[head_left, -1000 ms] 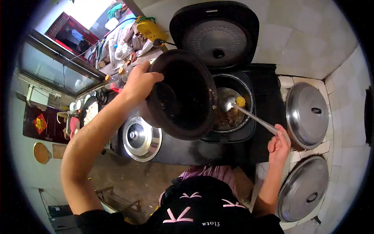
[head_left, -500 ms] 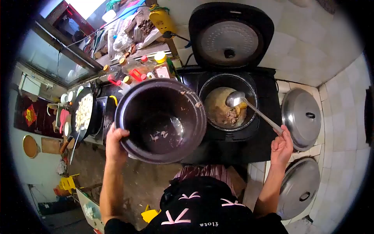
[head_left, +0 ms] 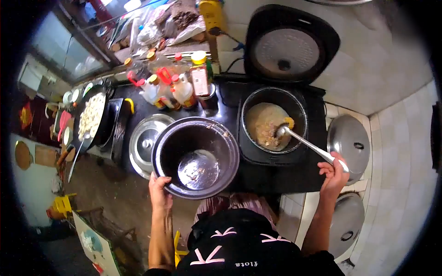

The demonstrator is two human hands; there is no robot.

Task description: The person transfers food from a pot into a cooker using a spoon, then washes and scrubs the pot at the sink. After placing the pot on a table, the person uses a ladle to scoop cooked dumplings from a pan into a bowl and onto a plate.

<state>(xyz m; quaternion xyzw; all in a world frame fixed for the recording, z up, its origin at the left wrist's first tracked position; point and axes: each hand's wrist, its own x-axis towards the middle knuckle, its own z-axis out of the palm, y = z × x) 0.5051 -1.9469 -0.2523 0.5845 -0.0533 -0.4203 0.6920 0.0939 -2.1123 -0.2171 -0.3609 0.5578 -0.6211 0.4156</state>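
Observation:
My left hand (head_left: 161,191) grips the rim of a dark, deep pot (head_left: 184,152) at its lower left. A few food scraps cling to the pot's bottom and rim. Closed around a long metal handle, my right hand (head_left: 334,174) holds a ladle (head_left: 306,142), its bowl dipped into the open rice cooker (head_left: 247,99). Brownish soup with pieces of meat (head_left: 262,131) lies in the cooker's inner pot. The cooker's lid (head_left: 290,46) stands raised behind it.
A glass lid (head_left: 138,146) lies left of the dark pot. Several sauce bottles (head_left: 184,89) stand at the counter's back. On the far left is a wok (head_left: 102,122) of pale food pieces. Two metal lids (head_left: 346,142) are at the right.
The dark pot has come down from a tilted position to a level one near the counter, showing the glass lid. The ladle has sunk lower into the soup.

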